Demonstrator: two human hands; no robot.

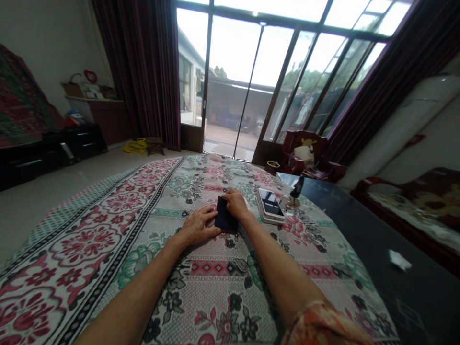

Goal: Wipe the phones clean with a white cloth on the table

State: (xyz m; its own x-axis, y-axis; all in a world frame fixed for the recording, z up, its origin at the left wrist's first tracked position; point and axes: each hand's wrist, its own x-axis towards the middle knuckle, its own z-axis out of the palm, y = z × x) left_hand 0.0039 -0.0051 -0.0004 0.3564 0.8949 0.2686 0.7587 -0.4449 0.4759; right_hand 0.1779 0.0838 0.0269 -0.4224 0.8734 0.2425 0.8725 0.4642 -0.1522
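A dark, flat, rectangular piece (226, 219), perhaps folded cloth, lies on the flowered tablecloth (212, 292) in front of me. I cannot make out its exact kind. My left hand (199, 225) rests flat at its left side, fingers stretched out, with the thumb along the near left corner. Over the far right edge my right hand (235, 203) is bent, its fingers curled down onto the piece and partly hiding it. A little white shows just beyond the right hand. To the right lies a white-framed phone (271, 203) on top of another flat white item.
A small dark figure on a stand (296, 188) stands beyond the phone. The cloth leaves a dark tabletop (345, 225) bare at right, with a crumpled white tissue (399, 260) on it. Wooden seats (305, 148) and glass doors (247, 91) lie beyond.
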